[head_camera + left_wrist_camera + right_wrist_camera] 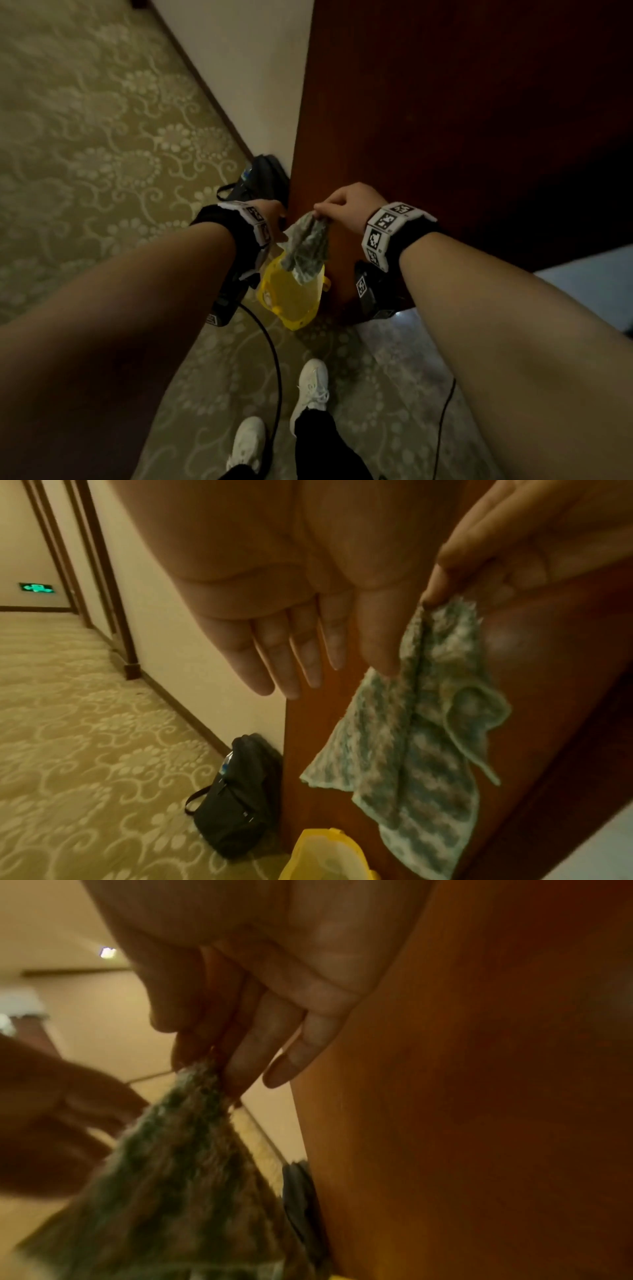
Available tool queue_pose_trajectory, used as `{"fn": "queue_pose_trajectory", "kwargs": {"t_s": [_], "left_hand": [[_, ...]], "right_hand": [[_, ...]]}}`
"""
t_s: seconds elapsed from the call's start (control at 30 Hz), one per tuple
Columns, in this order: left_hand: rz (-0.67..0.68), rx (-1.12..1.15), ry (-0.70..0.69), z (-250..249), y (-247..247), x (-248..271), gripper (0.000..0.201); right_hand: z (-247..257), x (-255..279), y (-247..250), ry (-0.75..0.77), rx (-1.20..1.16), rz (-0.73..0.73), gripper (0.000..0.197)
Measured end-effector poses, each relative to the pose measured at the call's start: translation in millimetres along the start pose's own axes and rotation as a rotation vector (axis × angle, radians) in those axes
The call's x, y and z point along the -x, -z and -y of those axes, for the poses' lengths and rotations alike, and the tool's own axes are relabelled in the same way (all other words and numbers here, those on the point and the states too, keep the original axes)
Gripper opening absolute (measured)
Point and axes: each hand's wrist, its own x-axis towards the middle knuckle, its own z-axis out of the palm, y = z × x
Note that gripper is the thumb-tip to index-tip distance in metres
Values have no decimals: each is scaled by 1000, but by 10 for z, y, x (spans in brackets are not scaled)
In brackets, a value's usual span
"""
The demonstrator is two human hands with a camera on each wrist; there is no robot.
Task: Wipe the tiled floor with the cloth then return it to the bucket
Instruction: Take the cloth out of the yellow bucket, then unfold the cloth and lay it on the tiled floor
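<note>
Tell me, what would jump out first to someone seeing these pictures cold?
A green patterned cloth dangles from the right hand, pinched by a corner, above a bright yellow bucket beside a reddish wooden door. The left hand hovers open alongside; a black bag sits against the wall.

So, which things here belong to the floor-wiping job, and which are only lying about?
For the job:
- cloth, pinched at its top by the right hand, hanging above the bucket
- yellow bucket on the floor
- left hand, fingers straight beside the cloth
- tiled floor

Only lying about:
- black bag against the wall
- patterned carpet
- wooden door
</note>
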Motion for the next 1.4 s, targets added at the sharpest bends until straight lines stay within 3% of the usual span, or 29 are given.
{"fn": "queue_pose_trajectory", "kwargs": {"t_s": [0.13,0.3,0.43,0.57,0.63,0.7,0.8,0.93,1.27,1.4], "left_hand": [[-40,52,-140,-233,166,470,53],[-141,58,-224,-504,246,900,38],[-98,2,-308,-922,353,1195,33],[-116,-129,-380,-1446,316,1351,29],[-55,-140,-395,-1743,321,1426,30],[12,-175,-413,-2029,363,1522,29],[-41,-242,-484,-2508,379,1721,29],[-152,-281,-554,-3113,232,1905,34],[-306,-235,-722,-4499,98,2077,32],[-273,-256,-762,-4981,64,1977,32]], "right_hand": [[221,516,259,23,-63,-108,27],[278,1075,428,25,-113,-172,25],[48,1471,620,-38,-75,-150,25],[-348,1893,863,-120,-86,-153,26],[-569,2066,959,-143,-88,-184,26],[-767,2215,1015,-178,-90,-193,38],[-1108,2480,1098,-240,-150,-180,61],[-1584,2888,1284,-309,106,-247,35],[-2892,3941,1728,-482,28,-426,28],[-3327,4172,1944,-512,-36,-492,20]]}}
